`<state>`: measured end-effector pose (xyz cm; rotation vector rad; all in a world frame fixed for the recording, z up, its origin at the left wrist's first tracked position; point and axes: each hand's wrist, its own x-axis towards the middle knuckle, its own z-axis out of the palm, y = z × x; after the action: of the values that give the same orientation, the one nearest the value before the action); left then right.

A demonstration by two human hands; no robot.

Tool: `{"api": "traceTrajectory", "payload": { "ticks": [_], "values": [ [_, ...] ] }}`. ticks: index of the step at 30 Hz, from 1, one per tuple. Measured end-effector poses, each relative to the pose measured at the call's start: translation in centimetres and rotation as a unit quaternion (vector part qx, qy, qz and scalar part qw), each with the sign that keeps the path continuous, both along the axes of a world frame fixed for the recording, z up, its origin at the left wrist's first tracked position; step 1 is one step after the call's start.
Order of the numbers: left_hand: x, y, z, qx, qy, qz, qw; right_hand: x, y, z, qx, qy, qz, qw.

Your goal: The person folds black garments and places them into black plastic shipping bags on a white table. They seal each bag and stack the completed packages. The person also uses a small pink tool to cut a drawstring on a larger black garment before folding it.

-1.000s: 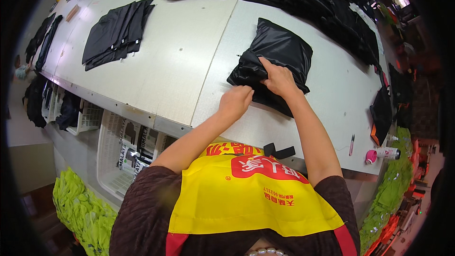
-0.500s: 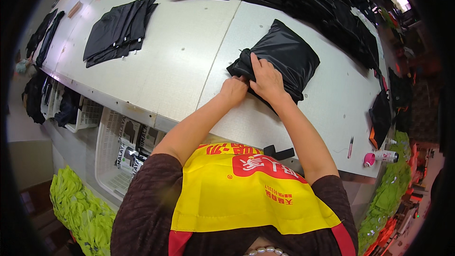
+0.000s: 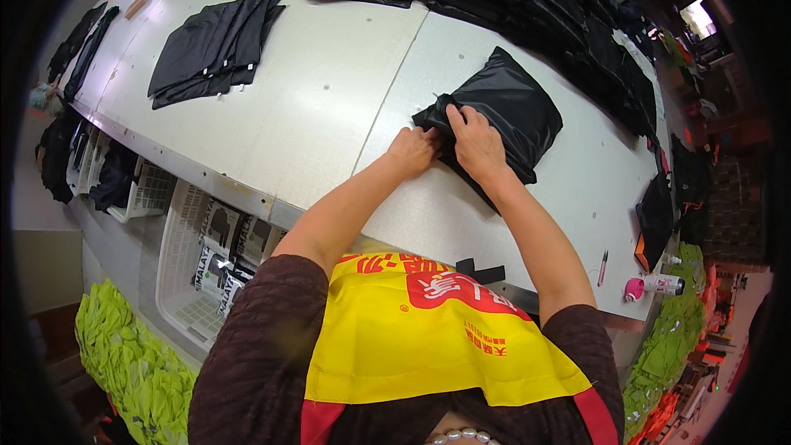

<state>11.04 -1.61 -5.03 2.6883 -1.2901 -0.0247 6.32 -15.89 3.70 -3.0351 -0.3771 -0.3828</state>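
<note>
A plump, shiny black fabric bag (image 3: 517, 111) lies on the pale table in front of me, its bunched end toward the left. My right hand (image 3: 481, 147) is over that end with curled fingers, pinching the gathered cloth. Close beside it, my left hand (image 3: 414, 152) grips the lower left edge of the same end, and its fingertips are partly hidden under the fabric. What is inside the bag cannot be seen.
Flat black folded pieces (image 3: 216, 51) lie at the left of the pale table (image 3: 329, 128). Stacks of black bags (image 3: 527, 0) line the far side. A pen-like tool (image 3: 602, 268) and a bottle (image 3: 663, 284) lie at right. A white basket (image 3: 177, 268) with printed packages stands below the table edge.
My right fingers, stretched over the bag's end before, are now curled into the cloth. The bunched end looks more tightly gathered. The whole view has shifted slightly.
</note>
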Motion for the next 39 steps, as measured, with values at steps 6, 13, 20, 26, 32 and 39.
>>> {"api": "traceTrajectory", "payload": {
  "ticks": [6, 13, 20, 26, 32, 39],
  "values": [
    [-3.1, -0.9, 0.3, -0.091, 0.043, -0.015, 0.995, -0.4, -3.6, 0.5, -0.095, -0.050, 0.047, 0.993],
    [-2.9, -4.7, 2.5, 0.034, 0.041, 0.026, 0.998, -1.7, -5.4, -0.4, 0.036, 0.032, 0.047, 0.998],
    [-2.6, -4.0, 3.0, -0.105, 0.009, -0.012, 0.994, 0.4, -7.6, 1.3, 0.103, 0.118, 0.043, 0.987],
    [-0.7, -3.7, 5.3, -0.048, -0.027, -0.121, 0.991, -0.8, -7.3, 2.1, 0.030, 0.119, 0.058, 0.991],
    [-1.2, -4.0, 4.4, -0.020, -0.043, -0.194, 0.980, -2.6, -7.8, -0.5, -0.069, 0.054, 0.127, 0.988],
    [-0.2, -4.3, 6.9, -0.099, 0.050, -0.190, 0.976, -3.3, -5.9, -2.5, -0.291, 0.128, 0.101, 0.943]
  ]
}}
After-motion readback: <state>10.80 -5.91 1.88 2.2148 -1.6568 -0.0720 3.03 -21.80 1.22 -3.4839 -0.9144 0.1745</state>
